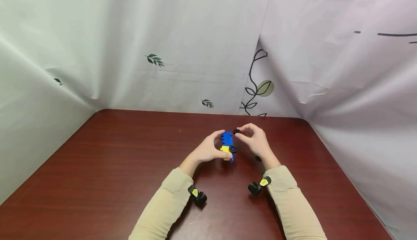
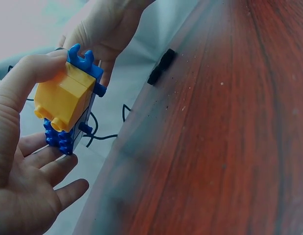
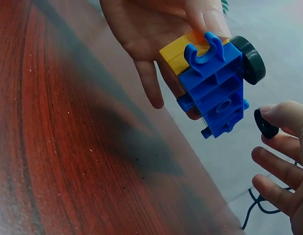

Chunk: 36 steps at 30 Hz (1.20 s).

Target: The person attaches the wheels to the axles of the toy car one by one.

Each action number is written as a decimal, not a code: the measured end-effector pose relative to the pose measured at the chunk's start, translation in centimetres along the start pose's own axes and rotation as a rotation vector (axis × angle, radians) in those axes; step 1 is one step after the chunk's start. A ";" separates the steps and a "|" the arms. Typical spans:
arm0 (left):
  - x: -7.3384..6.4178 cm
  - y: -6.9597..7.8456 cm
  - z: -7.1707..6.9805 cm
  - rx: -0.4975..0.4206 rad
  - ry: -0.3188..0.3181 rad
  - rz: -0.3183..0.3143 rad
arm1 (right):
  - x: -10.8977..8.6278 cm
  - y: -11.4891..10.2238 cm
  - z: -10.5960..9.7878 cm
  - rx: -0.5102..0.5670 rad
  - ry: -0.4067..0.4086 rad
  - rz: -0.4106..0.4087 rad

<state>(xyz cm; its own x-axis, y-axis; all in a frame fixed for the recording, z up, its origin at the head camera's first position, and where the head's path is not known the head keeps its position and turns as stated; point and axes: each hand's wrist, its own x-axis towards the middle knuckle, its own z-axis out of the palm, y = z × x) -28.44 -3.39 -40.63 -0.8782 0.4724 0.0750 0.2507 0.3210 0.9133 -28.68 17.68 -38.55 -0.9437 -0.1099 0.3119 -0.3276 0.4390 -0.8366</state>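
My left hand [image 1: 207,148] grips a blue and yellow toy block car [image 1: 227,138] above the table, thumb on the yellow block [image 2: 68,98]. One black wheel [image 3: 248,59] sits on an axle stub of the blue base [image 3: 217,95]. Bare stubs stick out on the base's other side, and a blue hook stands at one end. A second black wheel [image 3: 266,122] is pinched between the thumb and index finger of my right hand [image 1: 257,142]. That wheel is close to another stub, with a small gap between them.
Dark wheels [image 2: 161,67] lie on the brown wooden table [image 1: 114,167], partly hidden behind my right wrist in the head view. A printed white cloth [image 1: 195,44] hangs along the back and sides. Both wrists wear small black cameras [image 1: 255,188].
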 end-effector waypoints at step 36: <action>-0.4 0.6 0.4 0.055 -0.008 0.057 | -0.2 -0.4 1.2 0.092 -0.008 0.017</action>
<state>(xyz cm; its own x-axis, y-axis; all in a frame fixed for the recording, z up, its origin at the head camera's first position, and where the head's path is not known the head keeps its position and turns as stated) -27.81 -3.05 -40.31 -0.8586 0.4977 0.1233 0.3228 0.3379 0.8841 -28.36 16.45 -38.81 -0.9496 -0.1107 0.2934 -0.3135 0.3572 -0.8799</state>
